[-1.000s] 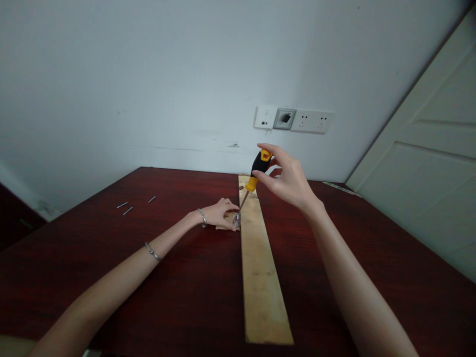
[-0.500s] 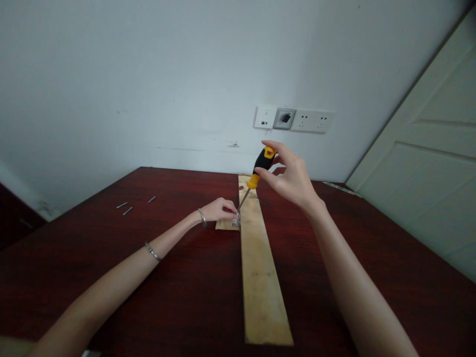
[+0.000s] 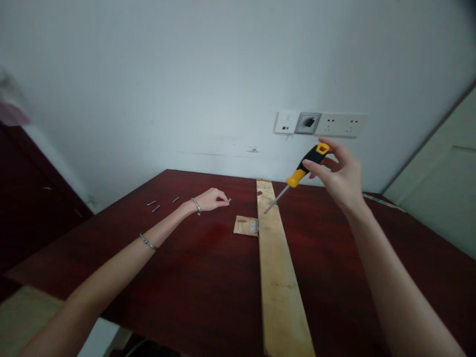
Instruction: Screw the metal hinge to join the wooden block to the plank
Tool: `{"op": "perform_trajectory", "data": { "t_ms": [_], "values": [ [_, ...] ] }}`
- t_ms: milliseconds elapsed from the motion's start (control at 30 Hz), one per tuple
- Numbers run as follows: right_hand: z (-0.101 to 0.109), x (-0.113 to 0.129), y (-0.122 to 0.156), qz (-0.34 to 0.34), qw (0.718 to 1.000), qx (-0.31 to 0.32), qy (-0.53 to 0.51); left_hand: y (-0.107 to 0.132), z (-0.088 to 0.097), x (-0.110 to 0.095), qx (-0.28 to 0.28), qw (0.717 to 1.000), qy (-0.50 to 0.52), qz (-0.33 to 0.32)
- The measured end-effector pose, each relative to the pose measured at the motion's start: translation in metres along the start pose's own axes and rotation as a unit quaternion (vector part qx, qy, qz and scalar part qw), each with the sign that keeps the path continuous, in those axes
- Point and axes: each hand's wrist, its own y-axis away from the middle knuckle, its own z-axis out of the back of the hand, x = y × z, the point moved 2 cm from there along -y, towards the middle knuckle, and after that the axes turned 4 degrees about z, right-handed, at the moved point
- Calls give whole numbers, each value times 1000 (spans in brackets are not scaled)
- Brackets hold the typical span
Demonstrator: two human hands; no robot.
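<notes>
My left hand [image 3: 211, 200] pinches a small metal screw [image 3: 229, 201] between thumb and fingers, just above the table and left of the boards. In my right hand [image 3: 340, 176] is a screwdriver [image 3: 307, 164] with a black and yellow handle, its shaft slanting down and left. The tip shows over the long wooden board [image 3: 280, 267]; whether it touches I cannot tell. Against the board's left edge lies a short wood piece [image 3: 244, 225]. A metal hinge [image 3: 255, 226] sits where the two pieces meet.
Several loose screws [image 3: 155, 208] lie on the dark red table [image 3: 197, 277] at the left. Behind the table rises a white wall with a socket panel [image 3: 340, 125]. A white door [image 3: 439, 163] stands at the right. A pale object [image 3: 98, 337] is below the front left edge.
My left hand has drawn away left from the hinge, with the screw in its fingers. My right hand has lifted the screwdriver off the hinge toward the right. The view has turned left.
</notes>
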Motion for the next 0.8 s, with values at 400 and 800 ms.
{"op": "perform_trajectory", "data": {
  "t_ms": [400, 800],
  "values": [
    [10, -96, 11, -166, 981, -5, -96, 149, 115, 140, 45, 887, -288, 357],
    [17, -126, 56, -250, 928, 195, 195, 180, 91, 148, 77, 847, -325, 412]
  ]
}}
